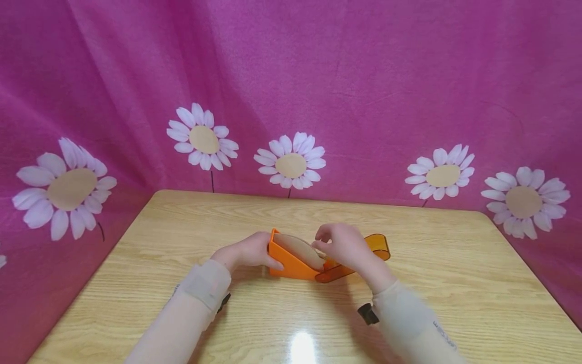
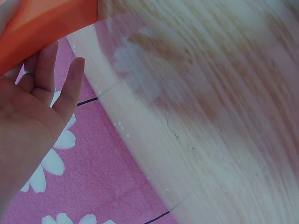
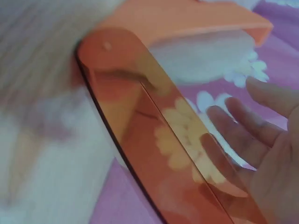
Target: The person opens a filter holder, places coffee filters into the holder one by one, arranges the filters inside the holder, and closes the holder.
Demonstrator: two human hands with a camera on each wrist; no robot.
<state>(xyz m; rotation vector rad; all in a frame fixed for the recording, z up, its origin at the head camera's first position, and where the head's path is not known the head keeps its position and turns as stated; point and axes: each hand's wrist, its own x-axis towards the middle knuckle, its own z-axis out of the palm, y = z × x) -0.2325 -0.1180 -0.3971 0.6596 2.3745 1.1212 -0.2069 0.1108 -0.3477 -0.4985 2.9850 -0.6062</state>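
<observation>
My left hand (image 1: pixel 250 251) grips the left end of an orange wedge-shaped case (image 1: pixel 294 267), thumb on its near wall. In the left wrist view, the case (image 2: pixel 51 25) lies across that hand's fingers. A see-through amber lid (image 1: pixel 381 245) hinges at the case's right end and is swung wide. Pale, thin material with a curved edge (image 1: pixel 297 246), like paper, fills the case. Close to that edge is my right hand (image 1: pixel 343 243), its fingers bent. The right wrist view has this hand (image 3: pixel 275 154) with fingers loosely spread and nothing between them, partly behind the tinted lid (image 3: pixel 154 140).
A light wooden table (image 1: pixel 423 253) lies beneath the hands and the case. Around its far and side edges hangs a magenta cloth (image 1: pixel 364 91) printed with white daisies. Each forearm wears a pale wrist band, with a small dark piece (image 1: pixel 367 314) on the right one.
</observation>
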